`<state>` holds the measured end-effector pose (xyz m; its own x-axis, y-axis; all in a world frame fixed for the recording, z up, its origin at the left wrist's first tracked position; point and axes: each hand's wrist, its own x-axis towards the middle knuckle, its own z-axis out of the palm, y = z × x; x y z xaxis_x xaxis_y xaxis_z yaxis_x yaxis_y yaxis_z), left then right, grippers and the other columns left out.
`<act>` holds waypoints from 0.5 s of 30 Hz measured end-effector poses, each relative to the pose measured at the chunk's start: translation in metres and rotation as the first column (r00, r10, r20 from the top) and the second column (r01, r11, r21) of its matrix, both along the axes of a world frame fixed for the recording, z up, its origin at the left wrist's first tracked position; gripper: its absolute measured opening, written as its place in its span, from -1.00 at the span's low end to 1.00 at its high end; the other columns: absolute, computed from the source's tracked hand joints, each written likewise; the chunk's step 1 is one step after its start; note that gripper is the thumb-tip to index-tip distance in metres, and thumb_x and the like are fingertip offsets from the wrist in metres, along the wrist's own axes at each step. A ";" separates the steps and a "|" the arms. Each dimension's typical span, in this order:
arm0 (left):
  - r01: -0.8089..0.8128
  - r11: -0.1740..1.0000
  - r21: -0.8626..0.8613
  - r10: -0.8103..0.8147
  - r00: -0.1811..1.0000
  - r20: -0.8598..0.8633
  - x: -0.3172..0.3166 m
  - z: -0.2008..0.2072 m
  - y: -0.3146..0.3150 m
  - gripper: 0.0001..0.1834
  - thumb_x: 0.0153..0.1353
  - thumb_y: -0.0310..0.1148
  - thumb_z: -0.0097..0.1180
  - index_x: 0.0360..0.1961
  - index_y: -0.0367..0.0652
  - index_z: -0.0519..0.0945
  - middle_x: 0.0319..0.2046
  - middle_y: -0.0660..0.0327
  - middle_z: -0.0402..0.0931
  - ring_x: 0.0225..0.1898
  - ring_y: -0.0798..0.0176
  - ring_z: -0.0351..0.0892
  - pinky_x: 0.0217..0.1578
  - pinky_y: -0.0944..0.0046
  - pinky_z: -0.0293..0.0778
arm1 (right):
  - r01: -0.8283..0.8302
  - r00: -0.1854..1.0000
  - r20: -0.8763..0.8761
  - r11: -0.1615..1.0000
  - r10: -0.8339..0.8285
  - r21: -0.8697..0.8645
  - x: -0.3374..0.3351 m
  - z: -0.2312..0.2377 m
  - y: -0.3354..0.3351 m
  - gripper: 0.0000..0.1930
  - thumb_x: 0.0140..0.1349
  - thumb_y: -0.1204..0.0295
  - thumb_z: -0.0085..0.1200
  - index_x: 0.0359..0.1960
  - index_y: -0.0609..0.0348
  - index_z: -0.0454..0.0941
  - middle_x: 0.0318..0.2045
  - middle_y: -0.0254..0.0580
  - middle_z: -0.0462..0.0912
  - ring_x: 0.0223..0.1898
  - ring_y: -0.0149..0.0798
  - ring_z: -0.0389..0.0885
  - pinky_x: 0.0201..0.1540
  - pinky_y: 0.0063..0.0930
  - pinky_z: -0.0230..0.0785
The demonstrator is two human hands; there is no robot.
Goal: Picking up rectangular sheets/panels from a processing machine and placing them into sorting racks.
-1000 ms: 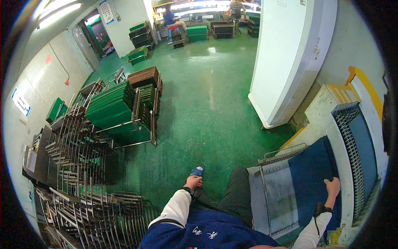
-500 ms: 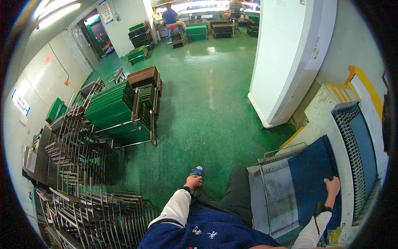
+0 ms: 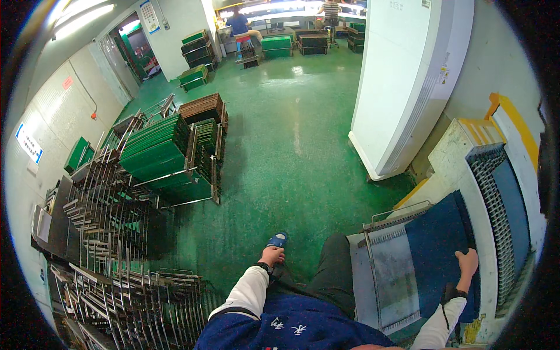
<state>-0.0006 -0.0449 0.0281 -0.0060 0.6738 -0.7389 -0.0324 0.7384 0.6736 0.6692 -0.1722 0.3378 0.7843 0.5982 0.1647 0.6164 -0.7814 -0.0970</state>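
My right hand (image 3: 466, 262) lies against the right side of a dark blue panel (image 3: 437, 251), thumb spread from the fingers; some fingertips are hidden. The panel rests on a pale tray (image 3: 396, 274) with a metal rod frame, beside a slatted machine conveyor (image 3: 499, 216). Over my left leg, just behind my blue shoe (image 3: 278, 240), my left hand (image 3: 272, 255) is curled closed. Whatever it may hold is hidden.
Metal racks (image 3: 128, 297) crowd the left side. Beyond them stand racked green panels (image 3: 157, 149) and a brown stack (image 3: 201, 107). A tall white cabinet (image 3: 391, 81) rises at the right. Two people sit at a lit bench (image 3: 280, 16) at the back.
My hands and the blue panel stay in place. At the far bench, the seated person on the left has shifted slightly.
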 end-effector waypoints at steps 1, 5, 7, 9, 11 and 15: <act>-0.001 1.000 0.001 0.001 1.000 -0.003 -0.001 -0.003 0.000 -0.71 0.17 -0.28 0.13 -0.20 -0.30 0.56 -0.43 0.14 0.59 -0.54 0.27 0.57 -0.53 0.32 0.54 | 0.007 0.999 -0.037 1.000 -0.007 -0.018 0.000 0.001 0.001 -0.42 -0.15 0.25 0.33 -0.08 0.31 0.53 -0.10 0.12 0.58 -0.03 0.07 0.53 0.04 -0.19 0.35; 0.008 1.000 -0.001 -0.008 1.000 -0.013 -0.005 -0.013 0.001 -0.70 0.17 -0.27 0.12 -0.19 -0.29 0.56 -0.42 0.13 0.59 -0.53 0.26 0.59 -0.51 0.31 0.56 | 0.012 0.994 -0.108 0.999 -0.017 -0.053 0.003 0.002 0.004 -0.35 -0.17 0.20 0.34 -0.03 0.33 0.49 -0.07 0.14 0.56 0.00 0.07 0.51 0.07 -0.19 0.33; 0.015 1.000 -0.006 -0.015 1.000 -0.018 -0.006 -0.015 0.001 -0.70 0.17 -0.27 0.12 -0.19 -0.29 0.56 -0.42 0.13 0.59 -0.52 0.25 0.59 -0.50 0.30 0.56 | 0.001 0.997 -0.077 1.000 -0.003 -0.026 0.006 -0.003 0.003 -0.43 -0.16 0.24 0.33 -0.09 0.31 0.52 -0.12 0.12 0.58 -0.04 0.07 0.53 0.03 -0.18 0.35; 0.018 1.000 -0.012 -0.019 1.000 -0.024 -0.004 -0.014 0.002 -0.70 0.17 -0.27 0.12 -0.19 -0.29 0.55 -0.41 0.13 0.59 -0.52 0.25 0.59 -0.49 0.30 0.57 | -0.015 1.000 -0.015 1.000 0.015 0.025 0.008 -0.008 0.001 -0.57 -0.15 0.30 0.32 -0.22 0.27 0.59 -0.21 0.08 0.62 -0.12 0.09 0.57 -0.04 -0.17 0.38; 0.019 1.000 -0.017 -0.019 0.999 -0.030 -0.002 -0.011 0.002 -0.70 0.17 -0.27 0.12 -0.19 -0.29 0.55 -0.41 0.13 0.59 -0.52 0.25 0.59 -0.49 0.30 0.57 | -0.018 1.000 0.000 0.999 0.018 0.032 0.012 -0.011 -0.001 -0.56 -0.16 0.29 0.32 -0.21 0.27 0.59 -0.20 0.08 0.62 -0.12 0.09 0.57 -0.04 -0.17 0.38; 0.010 1.000 -0.015 -0.010 0.999 -0.031 -0.004 -0.008 0.001 -0.73 0.19 -0.30 0.11 -0.19 -0.29 0.54 -0.44 0.13 0.57 -0.58 0.28 0.55 -0.56 0.31 0.53 | -0.008 1.000 -0.002 1.000 0.008 0.021 0.005 -0.006 0.002 -0.52 -0.16 0.28 0.32 -0.18 0.28 0.57 -0.18 0.08 0.61 -0.10 0.09 0.56 -0.02 -0.16 0.37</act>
<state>-0.0045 -0.0436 0.0197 -0.0226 0.6631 -0.7482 -0.0041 0.7483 0.6633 0.6738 -0.1699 0.3315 0.7798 0.6010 0.1753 0.6225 -0.7741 -0.1149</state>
